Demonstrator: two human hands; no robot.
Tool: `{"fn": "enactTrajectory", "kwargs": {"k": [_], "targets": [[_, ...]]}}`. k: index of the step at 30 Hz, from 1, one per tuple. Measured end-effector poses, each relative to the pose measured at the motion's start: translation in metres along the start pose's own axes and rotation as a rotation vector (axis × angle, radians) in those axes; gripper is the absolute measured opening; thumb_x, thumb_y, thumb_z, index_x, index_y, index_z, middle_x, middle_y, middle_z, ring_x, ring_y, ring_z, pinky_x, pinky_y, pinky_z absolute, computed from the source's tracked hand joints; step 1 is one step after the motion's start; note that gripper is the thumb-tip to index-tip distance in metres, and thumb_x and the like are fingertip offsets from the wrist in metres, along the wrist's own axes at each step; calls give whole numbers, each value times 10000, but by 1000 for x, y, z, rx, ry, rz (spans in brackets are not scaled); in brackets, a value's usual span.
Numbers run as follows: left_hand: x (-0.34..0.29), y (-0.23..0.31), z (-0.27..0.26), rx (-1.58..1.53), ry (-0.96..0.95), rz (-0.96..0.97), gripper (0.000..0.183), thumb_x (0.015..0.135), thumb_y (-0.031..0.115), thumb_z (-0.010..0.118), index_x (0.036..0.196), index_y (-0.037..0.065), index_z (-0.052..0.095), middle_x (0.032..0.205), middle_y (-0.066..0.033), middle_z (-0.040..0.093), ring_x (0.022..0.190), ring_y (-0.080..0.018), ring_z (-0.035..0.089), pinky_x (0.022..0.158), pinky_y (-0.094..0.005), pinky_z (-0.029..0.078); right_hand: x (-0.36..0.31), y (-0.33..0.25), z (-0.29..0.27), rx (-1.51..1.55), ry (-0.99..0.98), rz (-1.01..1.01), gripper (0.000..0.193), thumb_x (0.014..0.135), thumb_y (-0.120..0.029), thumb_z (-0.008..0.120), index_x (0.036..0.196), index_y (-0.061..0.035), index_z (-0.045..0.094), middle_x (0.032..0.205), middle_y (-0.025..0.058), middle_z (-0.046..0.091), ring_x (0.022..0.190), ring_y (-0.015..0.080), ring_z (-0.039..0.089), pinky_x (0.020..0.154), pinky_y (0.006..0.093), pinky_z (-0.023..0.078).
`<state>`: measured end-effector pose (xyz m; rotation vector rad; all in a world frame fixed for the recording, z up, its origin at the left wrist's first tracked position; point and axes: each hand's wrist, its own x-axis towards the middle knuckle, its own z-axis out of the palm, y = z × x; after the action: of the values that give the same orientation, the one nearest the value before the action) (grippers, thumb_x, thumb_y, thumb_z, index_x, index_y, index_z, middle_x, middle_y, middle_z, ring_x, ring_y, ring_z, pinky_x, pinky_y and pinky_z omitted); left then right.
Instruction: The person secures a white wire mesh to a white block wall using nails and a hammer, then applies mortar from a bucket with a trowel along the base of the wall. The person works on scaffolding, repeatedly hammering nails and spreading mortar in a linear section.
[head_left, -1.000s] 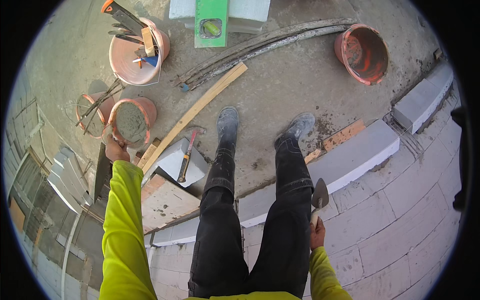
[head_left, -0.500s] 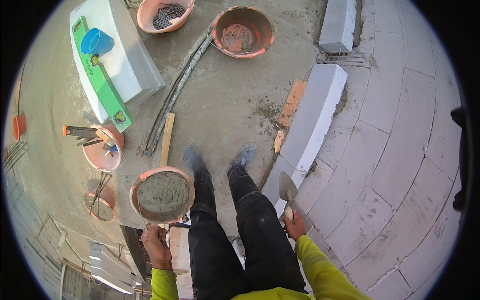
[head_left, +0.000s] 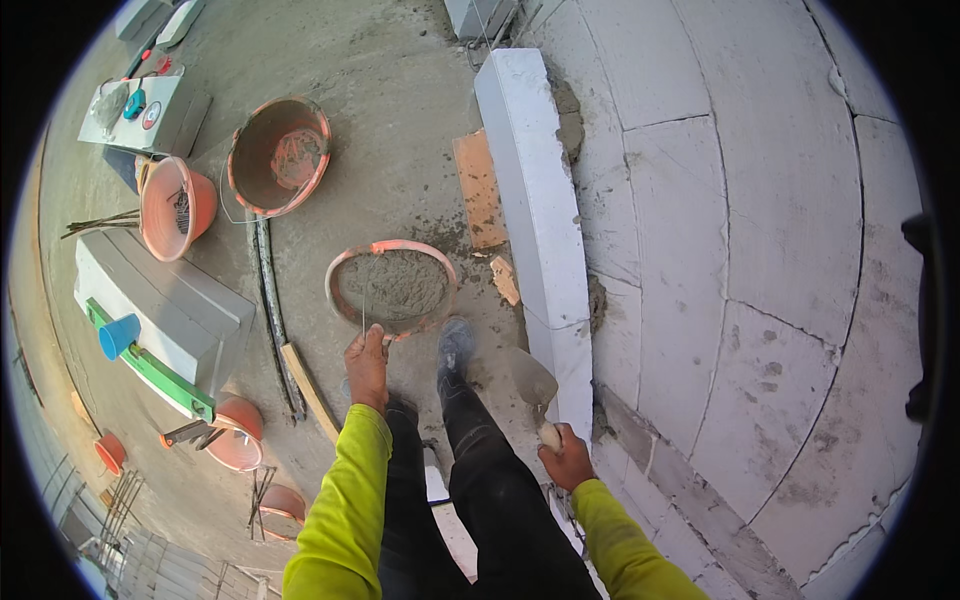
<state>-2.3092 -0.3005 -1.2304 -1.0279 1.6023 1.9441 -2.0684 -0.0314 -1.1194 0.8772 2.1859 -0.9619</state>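
Observation:
My left hand [head_left: 367, 368] is closed round the thin wire handle of an orange bucket [head_left: 402, 245]. Grey mortar [head_left: 395, 285] fills the bucket almost to its rim, and it hangs in front of my legs near one boot. In my right hand [head_left: 568, 460] is a trowel [head_left: 535, 378], gripped by its pale handle, its grey blade pointing away from me. The blade is beside a long white block [head_left: 545, 200] set along the wall's edge. Some of the bucket's lower side is hidden by its rim and my left hand.
To the left stand a mortar-smeared orange bucket [head_left: 245, 165], one with nails [head_left: 155, 215], and a tool bucket [head_left: 235, 455]. A white block [head_left: 150, 290] bears a green spirit level [head_left: 165, 378] and blue cup [head_left: 119, 337]. Brick-coloured boards [head_left: 480, 190] lie beside the wall [head_left: 690, 250].
My left hand has carried the mortar bucket forward and right, from beside my legs to in front of them. My view has shifted, and the trowel stays in my right hand.

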Motion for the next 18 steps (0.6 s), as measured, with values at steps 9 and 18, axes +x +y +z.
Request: {"fn": "enactTrajectory", "kwargs": {"k": [9,18], "targets": [[66,-23,-22,133,212,-33,208,992,213,524,914,65,649,724,16,525,617,-106,471,628,-265,401,94,-38,20,-103,44,-344,415,919,-307,643,1218,-36,543,1061,209,644,867,414,667,712,491,551],[174,-23,-85,390,-59,-127,495,924,101,575,1399,-29,522,1066,-75,671,906,-136,624,790,-296,521,239,-99,120,-285,17,-397,376,938,-306,608,1179,-29,530,991,230,631,771,428,673,657,502,562]]}}
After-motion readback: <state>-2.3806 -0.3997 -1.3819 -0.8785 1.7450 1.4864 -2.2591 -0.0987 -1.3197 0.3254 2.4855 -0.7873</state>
